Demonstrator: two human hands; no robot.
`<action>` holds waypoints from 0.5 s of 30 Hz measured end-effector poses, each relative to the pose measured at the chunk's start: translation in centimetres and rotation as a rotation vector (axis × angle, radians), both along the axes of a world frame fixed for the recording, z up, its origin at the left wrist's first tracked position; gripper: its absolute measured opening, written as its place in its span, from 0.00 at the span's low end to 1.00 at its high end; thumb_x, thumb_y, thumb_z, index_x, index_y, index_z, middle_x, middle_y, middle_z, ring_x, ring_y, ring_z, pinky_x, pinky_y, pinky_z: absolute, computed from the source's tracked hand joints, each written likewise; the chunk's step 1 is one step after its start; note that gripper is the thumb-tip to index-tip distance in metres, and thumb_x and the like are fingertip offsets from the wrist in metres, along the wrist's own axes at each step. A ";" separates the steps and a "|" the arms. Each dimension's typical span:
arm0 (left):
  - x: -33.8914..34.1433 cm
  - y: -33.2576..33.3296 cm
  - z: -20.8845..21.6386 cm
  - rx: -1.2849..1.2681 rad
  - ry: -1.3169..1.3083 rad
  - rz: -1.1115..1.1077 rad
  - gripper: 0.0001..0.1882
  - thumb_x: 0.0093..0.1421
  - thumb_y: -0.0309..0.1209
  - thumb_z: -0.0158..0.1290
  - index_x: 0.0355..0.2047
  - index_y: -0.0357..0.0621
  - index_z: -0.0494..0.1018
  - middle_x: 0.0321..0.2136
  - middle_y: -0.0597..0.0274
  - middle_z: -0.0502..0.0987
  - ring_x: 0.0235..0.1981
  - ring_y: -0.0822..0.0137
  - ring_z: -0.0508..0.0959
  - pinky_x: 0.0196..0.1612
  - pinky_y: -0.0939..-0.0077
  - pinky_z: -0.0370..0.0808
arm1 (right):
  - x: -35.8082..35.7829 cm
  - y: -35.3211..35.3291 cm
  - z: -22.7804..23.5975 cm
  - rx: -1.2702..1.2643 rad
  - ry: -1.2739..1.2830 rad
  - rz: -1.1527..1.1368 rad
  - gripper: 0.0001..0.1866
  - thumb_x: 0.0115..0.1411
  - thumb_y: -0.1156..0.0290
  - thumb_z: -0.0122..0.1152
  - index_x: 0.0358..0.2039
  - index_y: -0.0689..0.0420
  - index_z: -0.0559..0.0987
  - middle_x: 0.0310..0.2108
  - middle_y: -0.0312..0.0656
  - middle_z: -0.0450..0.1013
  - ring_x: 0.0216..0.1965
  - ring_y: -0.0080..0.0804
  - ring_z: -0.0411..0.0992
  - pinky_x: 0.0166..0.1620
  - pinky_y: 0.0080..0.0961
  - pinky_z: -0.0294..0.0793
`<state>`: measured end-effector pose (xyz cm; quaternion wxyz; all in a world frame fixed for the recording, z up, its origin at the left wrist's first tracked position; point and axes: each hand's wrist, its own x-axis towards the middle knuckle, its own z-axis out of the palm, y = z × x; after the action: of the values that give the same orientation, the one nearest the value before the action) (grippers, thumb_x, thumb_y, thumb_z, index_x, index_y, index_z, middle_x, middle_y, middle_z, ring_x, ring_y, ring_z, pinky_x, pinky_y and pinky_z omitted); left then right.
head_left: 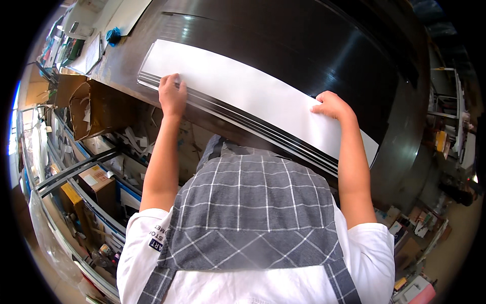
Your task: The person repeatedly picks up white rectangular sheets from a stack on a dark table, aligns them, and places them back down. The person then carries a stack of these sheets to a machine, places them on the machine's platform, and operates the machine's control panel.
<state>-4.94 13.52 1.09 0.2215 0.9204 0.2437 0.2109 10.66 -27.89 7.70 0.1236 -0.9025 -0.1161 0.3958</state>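
Note:
A long white sheet [243, 91] lies slantwise on the dark work surface, on top of a stack of long strips [253, 127] with dark and white edges showing along the near side. My left hand [172, 96] is at the sheet's near edge towards its left end, fingers curled on it. At the far edge, towards the right end, my right hand [335, 106] grips the sheet, its thumb on the white face and the fingers bent over the edge. What the fingertips touch underneath is hidden.
The dark tabletop [283, 35] stretches beyond the sheet. A crumpled blue item [113, 36] and a clipboard with paper [93, 53] lie at the far left. Below the table's left side are an open cardboard box [81, 109], a metal rack [76, 172] and a smaller carton [96, 182].

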 end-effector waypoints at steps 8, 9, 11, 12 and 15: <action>2.3 -14.0 3.0 -0.032 0.232 -0.445 0.15 0.48 0.37 0.63 0.30 0.43 0.71 0.31 0.58 0.72 0.37 0.55 0.73 0.40 0.63 0.70 | -0.1 -0.3 -0.5 0.018 -0.050 0.040 0.15 0.44 0.62 0.65 0.25 0.63 0.79 0.25 0.49 0.74 0.27 0.37 0.73 0.33 0.31 0.71; 2.4 -14.8 3.3 -0.017 0.259 -0.431 0.16 0.48 0.38 0.63 0.29 0.42 0.70 0.30 0.58 0.72 0.36 0.55 0.73 0.39 0.63 0.70 | -0.2 -0.1 -0.3 -0.005 -0.037 -0.001 0.15 0.44 0.62 0.66 0.26 0.62 0.80 0.27 0.49 0.75 0.29 0.38 0.74 0.35 0.32 0.72; 2.4 -15.2 3.3 0.016 0.251 -0.437 0.18 0.47 0.39 0.64 0.28 0.42 0.69 0.30 0.58 0.71 0.35 0.56 0.73 0.38 0.63 0.70 | -0.5 -1.4 0.3 -0.026 -0.026 -0.072 0.16 0.43 0.61 0.67 0.28 0.61 0.82 0.29 0.48 0.77 0.32 0.38 0.75 0.37 0.32 0.73; 2.5 -15.1 3.4 0.031 0.243 -0.445 0.19 0.46 0.40 0.65 0.27 0.42 0.69 0.29 0.58 0.71 0.34 0.56 0.72 0.38 0.63 0.70 | -0.8 -2.4 1.2 -0.025 -0.032 -0.103 0.17 0.43 0.60 0.68 0.29 0.61 0.82 0.29 0.47 0.77 0.32 0.37 0.75 0.38 0.32 0.73; 2.3 -15.1 3.1 0.019 0.253 -0.433 0.19 0.47 0.41 0.64 0.28 0.42 0.69 0.29 0.59 0.71 0.35 0.57 0.72 0.39 0.64 0.69 | -0.3 -7.8 1.3 -0.106 0.019 -0.122 0.18 0.42 0.59 0.70 0.29 0.59 0.83 0.30 0.46 0.77 0.33 0.36 0.75 0.38 0.31 0.73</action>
<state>-2.63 -1.57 4.22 0.2208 0.9722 0.0647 0.0440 10.33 -35.72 8.95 0.1009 -0.9093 -0.0386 0.4019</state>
